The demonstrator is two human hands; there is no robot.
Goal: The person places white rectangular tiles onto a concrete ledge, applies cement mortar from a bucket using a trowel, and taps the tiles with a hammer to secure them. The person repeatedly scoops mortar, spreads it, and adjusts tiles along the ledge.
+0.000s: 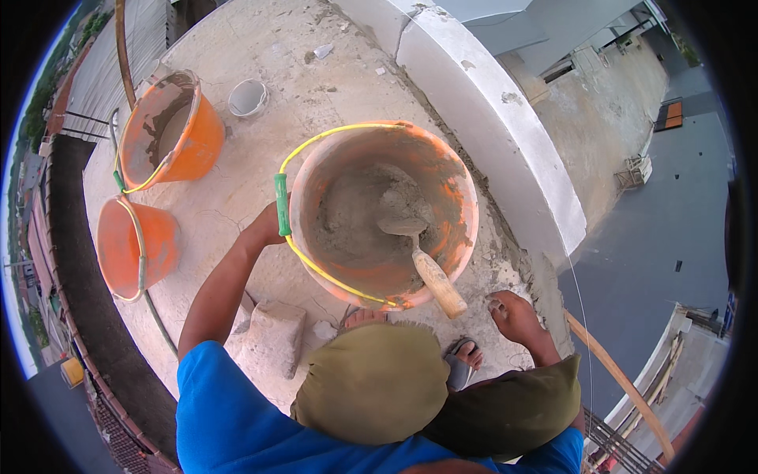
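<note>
A large orange bucket (pixel 304 207) with a yellow handle and green grip (pixel 281 204) stands in front of me. Wet grey mortar (pixel 347 217) lies inside it. A trowel (pixel 436 283) leans in the bucket, its blade in the mortar and its wooden handle over the near right rim. My left hand (pixel 270 224) is against the bucket's left outer side, beside the green grip; its fingers are hidden behind the bucket. To the right of the trowel handle, apart from it, my right hand (pixel 513 317) is empty, with fingers loosely bent and apart.
Two more orange buckets, one with mortar residue (pixel 207 142) and one tipped (pixel 162 243), sit at left near a small white pail (pixel 249 99). A concrete block (pixel 272 336) lies near my feet. A white low wall (pixel 482 103) borders the right; the ledge drops away on both sides.
</note>
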